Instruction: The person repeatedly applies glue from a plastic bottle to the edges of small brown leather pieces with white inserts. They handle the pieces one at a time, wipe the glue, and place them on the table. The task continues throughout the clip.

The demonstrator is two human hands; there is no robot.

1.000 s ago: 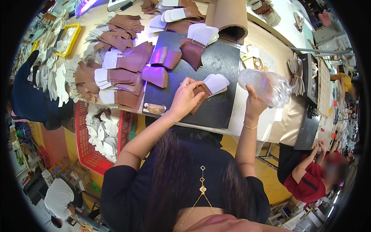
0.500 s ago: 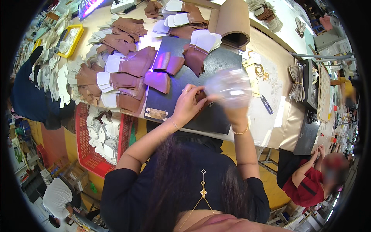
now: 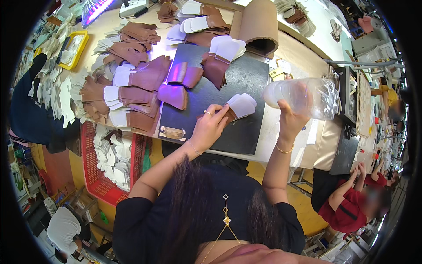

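By the right edge of the board (image 3: 237, 138), the bottle (image 3: 303, 94) is gripped by the right hand (image 3: 291, 124). The left hand (image 3: 209, 130) grasps the brown near end of the stack (image 3: 241, 106), its white end between the hands.

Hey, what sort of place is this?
Probably a leather-goods or shoe-parts workshop: stacks of brown-and-white pieces lie on the worktable, a red basket holds white cutouts, and a person in red is nearby.

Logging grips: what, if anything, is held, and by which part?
Right hand holds the clear bottle around its middle; left hand touches the brown end of a stack, grip unclear.
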